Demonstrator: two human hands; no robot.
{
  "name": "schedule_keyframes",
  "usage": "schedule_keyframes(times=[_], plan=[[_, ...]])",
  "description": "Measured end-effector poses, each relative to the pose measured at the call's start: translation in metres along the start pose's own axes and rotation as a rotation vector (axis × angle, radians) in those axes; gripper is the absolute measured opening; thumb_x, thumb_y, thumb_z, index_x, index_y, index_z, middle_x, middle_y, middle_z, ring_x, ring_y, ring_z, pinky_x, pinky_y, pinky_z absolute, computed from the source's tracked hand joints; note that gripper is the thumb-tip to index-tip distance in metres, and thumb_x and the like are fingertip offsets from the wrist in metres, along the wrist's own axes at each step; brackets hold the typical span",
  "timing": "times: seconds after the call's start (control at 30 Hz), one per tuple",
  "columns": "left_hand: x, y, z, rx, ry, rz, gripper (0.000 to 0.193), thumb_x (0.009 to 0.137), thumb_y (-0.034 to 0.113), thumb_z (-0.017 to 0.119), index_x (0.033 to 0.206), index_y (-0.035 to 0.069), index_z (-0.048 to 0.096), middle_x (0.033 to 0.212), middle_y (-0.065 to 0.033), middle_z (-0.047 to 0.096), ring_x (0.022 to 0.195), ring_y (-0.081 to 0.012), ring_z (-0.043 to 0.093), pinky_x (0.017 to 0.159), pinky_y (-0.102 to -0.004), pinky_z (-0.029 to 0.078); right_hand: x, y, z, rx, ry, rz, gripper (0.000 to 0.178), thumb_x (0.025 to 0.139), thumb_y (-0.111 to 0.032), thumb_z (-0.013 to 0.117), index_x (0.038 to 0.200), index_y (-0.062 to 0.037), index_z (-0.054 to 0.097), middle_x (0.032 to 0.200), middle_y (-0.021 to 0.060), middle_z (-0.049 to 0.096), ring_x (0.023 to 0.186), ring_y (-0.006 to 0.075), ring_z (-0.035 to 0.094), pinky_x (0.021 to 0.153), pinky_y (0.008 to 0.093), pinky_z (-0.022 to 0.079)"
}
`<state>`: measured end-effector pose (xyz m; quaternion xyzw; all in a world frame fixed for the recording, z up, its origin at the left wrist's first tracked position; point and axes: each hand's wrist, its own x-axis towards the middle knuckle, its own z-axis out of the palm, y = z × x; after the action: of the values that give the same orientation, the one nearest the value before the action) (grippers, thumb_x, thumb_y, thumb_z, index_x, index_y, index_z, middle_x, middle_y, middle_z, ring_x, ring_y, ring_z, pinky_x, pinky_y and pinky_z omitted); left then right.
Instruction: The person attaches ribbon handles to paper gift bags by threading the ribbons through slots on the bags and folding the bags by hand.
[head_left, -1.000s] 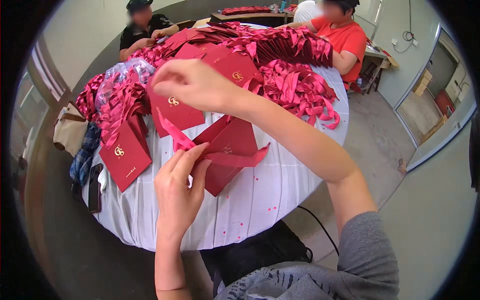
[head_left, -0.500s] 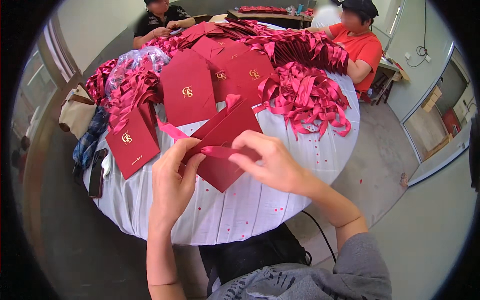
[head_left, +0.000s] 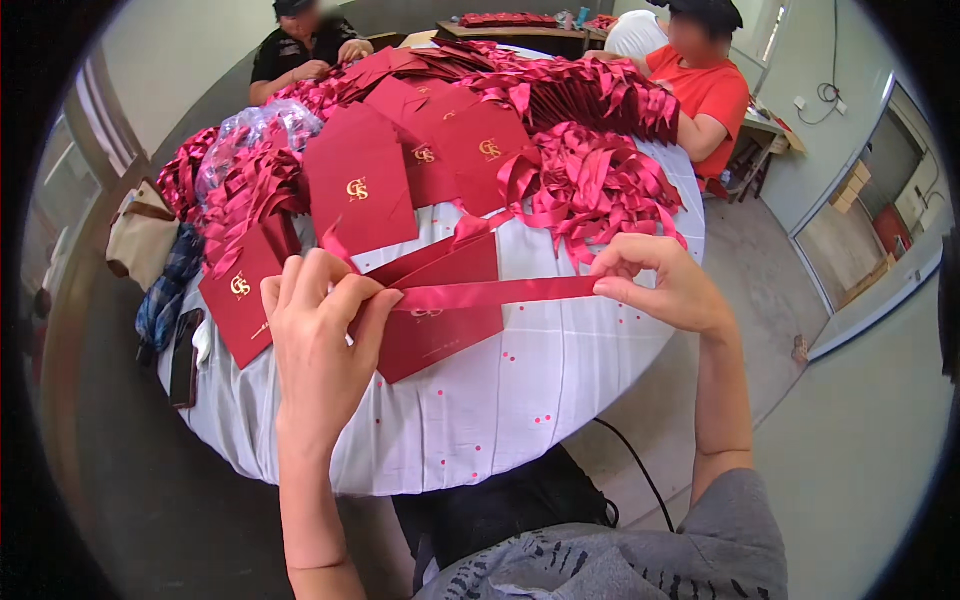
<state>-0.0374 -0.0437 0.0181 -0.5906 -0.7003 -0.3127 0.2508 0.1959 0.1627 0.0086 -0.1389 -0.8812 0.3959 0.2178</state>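
A dark pink satin ribbon (head_left: 500, 292) is stretched nearly level across the front of a red paper gift bag (head_left: 450, 340). My left hand (head_left: 325, 325) pinches the ribbon between thumb and forefinger at the bag's left edge; whether it also grips the bag is hidden by the fingers. Over to the right, thumb and fingers of my right hand (head_left: 665, 280) are closed on the ribbon's other end, past the bag's side. The bag stands tilted on the table with gold print on its face. Another ribbon loop shows at its top edge.
On the white-clothed round table (head_left: 560, 390) lie loose ribbons (head_left: 610, 190), several red bags (head_left: 355, 180), a clear plastic bag (head_left: 255, 140) and a phone (head_left: 185, 360). A beige bag (head_left: 140, 235) hangs at left. A person in red (head_left: 715, 95) and another in black (head_left: 300, 50) sit across.
My right hand has moved right and slightly up, pulling the ribbon out straight. My left hand has shifted a little left and up. The bag's face now shows more squarely.
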Motion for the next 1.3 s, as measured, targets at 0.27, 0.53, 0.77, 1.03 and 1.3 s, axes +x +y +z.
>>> schedule_keyframes(times=[0.27,0.53,0.77,1.03,1.3], plan=[[0.012,0.011,0.007,-0.061,-0.205,0.066,0.014,0.076,-0.008,0.056,0.089,-0.002,0.06,0.085,-0.0119,0.055,0.082,-0.0263,0.05,0.073,-0.0343,0.043,-0.01,-0.001,0.004,0.357,0.185,0.132,0.008,0.087,-0.007,0.062,0.093,-0.0015,0.06,0.073,-0.0014,0.058,0.059,0.0038,0.051,0.051,0.0176,0.041],[0.027,0.022,0.01,-0.192,-0.183,0.042,0.008,0.079,-0.006,0.056,0.086,-0.006,0.056,0.091,-0.0141,0.055,0.081,-0.0308,0.053,0.074,-0.0369,0.043,0.0,0.017,0.032,1.02,0.282,-0.199,0.009,0.086,-0.002,0.057,0.095,-0.0002,0.057,0.089,0.006,0.058,0.072,0.0126,0.056,0.065,0.026,0.047],[0.036,0.022,0.015,-0.261,-0.379,-0.095,0.01,0.078,-0.002,0.06,0.087,-0.005,0.057,0.092,-0.0176,0.06,0.08,-0.0325,0.06,0.072,-0.0353,0.047,0.009,-0.007,0.056,1.362,0.352,-0.208,0.01,0.089,-0.014,0.053,0.093,-0.0058,0.049,0.097,0.0125,0.058,0.093,0.0228,0.057,0.098,0.0438,0.04],[0.034,0.002,0.034,-0.423,-0.316,-0.134,0.015,0.079,-0.005,0.058,0.093,-0.006,0.059,0.075,-0.0173,0.063,0.069,-0.0217,0.063,0.066,-0.029,0.048,0.014,-0.008,0.081,1.203,0.137,-0.089,0.025,0.096,-0.01,0.044,0.117,0.002,0.046,0.075,0.0067,0.057,0.073,0.0177,0.059,0.073,0.0344,0.051],[0.031,-0.009,0.039,-0.684,-0.296,-0.286,0.013,0.08,-0.004,0.058,0.093,-0.006,0.06,0.071,-0.0141,0.061,0.065,-0.0139,0.058,0.062,-0.0276,0.046,0.028,-0.009,0.101,0.966,0.103,0.022,0.021,0.097,-0.012,0.045,0.107,0.004,0.054,0.078,0.0077,0.061,0.067,0.0138,0.062,0.06,0.0244,0.052]])
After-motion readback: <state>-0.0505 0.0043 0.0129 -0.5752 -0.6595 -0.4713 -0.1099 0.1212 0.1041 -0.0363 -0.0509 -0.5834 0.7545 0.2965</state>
